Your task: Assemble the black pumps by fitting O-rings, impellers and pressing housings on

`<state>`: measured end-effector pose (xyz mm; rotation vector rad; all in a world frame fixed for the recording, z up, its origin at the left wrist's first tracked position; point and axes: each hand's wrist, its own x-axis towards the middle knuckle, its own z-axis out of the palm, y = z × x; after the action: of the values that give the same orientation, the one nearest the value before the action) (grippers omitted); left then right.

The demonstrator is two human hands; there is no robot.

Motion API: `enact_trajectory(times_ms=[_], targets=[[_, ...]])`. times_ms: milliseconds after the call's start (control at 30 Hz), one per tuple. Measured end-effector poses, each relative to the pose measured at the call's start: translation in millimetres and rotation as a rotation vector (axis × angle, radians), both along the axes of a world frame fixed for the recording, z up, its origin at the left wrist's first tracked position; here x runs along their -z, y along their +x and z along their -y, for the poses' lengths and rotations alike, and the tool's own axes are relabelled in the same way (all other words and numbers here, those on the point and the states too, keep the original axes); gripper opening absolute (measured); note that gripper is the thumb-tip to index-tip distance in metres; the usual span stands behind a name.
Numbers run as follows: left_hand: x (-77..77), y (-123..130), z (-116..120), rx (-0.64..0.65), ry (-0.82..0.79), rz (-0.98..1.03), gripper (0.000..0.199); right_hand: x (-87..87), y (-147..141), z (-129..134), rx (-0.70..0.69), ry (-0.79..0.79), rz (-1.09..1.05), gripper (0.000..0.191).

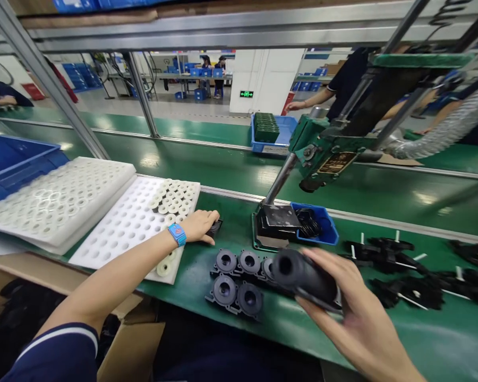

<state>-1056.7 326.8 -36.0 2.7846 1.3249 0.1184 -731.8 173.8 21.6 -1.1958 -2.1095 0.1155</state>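
Note:
My right hand [354, 307] grips a black plastic part with a round tube end [302, 276], held above the green bench near its front edge. My left hand [199, 225], with a blue wristband, rests on a small black piece [215, 227] next to a white foam tray [131, 223] that holds several white rings. Several black round housings [237, 278] lie in a cluster on the bench between my hands.
A green hand press [322, 148] stands behind, with a small blue bin of black rings [318, 223] at its base. Black parts with white pins [406, 270] lie at right. Another foam tray [59, 196], blue crates and a cardboard box [131, 339] sit at left. Other people work beyond.

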Motion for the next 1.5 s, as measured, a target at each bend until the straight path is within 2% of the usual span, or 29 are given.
enact_trajectory(times_ms=[100, 167, 233, 300, 367, 433, 500, 567, 667, 767, 867, 933, 1033, 1100, 1133, 1233, 1300, 1500], targets=[[-18.8, 10.7, 7.7, -0.005, 0.037, 0.040, 0.070, 61.7, 39.6, 57.3, 0.232, -0.160, -0.205, 0.051], [-38.1, 27.0, 27.0, 0.003, 0.093, 0.127, 0.075, 101.5, 54.4, 80.8, 0.376, -0.272, -0.286, 0.055], [-55.1, 52.7, 60.3, 0.072, 0.180, 0.325, 0.076, 128.6, 64.3, 93.4, 0.471, -0.318, -0.332, 0.059], [-62.1, 86.0, 102.2, 0.210, 0.178, 0.412, 0.081, 140.8, 72.7, 98.7, 0.524, -0.325, -0.357, 0.062], [-55.5, 121.9, 142.1, 0.336, 0.096, 0.378, 0.082, 142.5, 80.7, 100.8, 0.547, -0.337, -0.356, 0.062], [-38.3, 154.3, 169.6, 0.356, 0.035, 0.299, 0.088, 140.2, 87.5, 102.4, 0.559, -0.349, -0.340, 0.061], [-18.2, 177.8, 181.3, 0.308, 0.022, 0.209, 0.090, 138.5, 92.1, 104.5, 0.556, -0.362, -0.326, 0.061], [-3.5, 189.7, 180.9, 0.250, 0.010, 0.106, 0.090, 138.5, 94.6, 106.5, 0.549, -0.369, -0.311, 0.061], [-0.1, 187.6, 172.4, 0.230, -0.041, 0.000, 0.098, 139.5, 95.8, 107.8, 0.534, -0.365, -0.286, 0.059], [-11.7, 176.3, 166.8, 0.293, -0.065, 0.003, 0.105, 139.6, 95.6, 107.1, 0.529, -0.364, -0.287, 0.059], [-18.6, 175.0, 166.2, 0.323, -0.073, -0.001, 0.083, 139.5, 94.7, 106.8, 0.545, -0.379, -0.293, 0.061], [-16.2, 180.9, 167.2, 0.278, -0.096, -0.020, 0.071, 139.8, 94.6, 107.8, 0.577, -0.367, -0.297, 0.062], [-11.1, 188.0, 167.1, 0.221, -0.148, -0.020, 0.094, 139.7, 96.4, 111.6, 0.640, -0.343, -0.305, 0.063], [-11.8, 186.4, 164.4, 0.296, -0.165, 0.007, 0.107, 139.1, 99.2, 115.3, 0.683, -0.331, -0.309, 0.064], [-13.4, 184.1, 162.4, 0.359, -0.164, 0.020, 0.106, 138.8, 100.8, 117.4, 0.703, -0.326, -0.311, 0.064], [-18.2, 178.8, 157.6, 0.482, -0.133, 0.024, 0.087, 137.9, 104.2, 123.6, 0.734, -0.314, -0.309, 0.063], [-17.9, 180.3, 158.2, 0.442, -0.088, 0.009, 0.076, 137.7, 104.0, 127.0, 0.733, -0.317, -0.305, 0.063], [-3.1, 195.4, 169.0, 0.226, 0.165, -0.003, 0.083, 137.0, 88.1, 128.9, 0.652, -0.307, -0.287, 0.059]])
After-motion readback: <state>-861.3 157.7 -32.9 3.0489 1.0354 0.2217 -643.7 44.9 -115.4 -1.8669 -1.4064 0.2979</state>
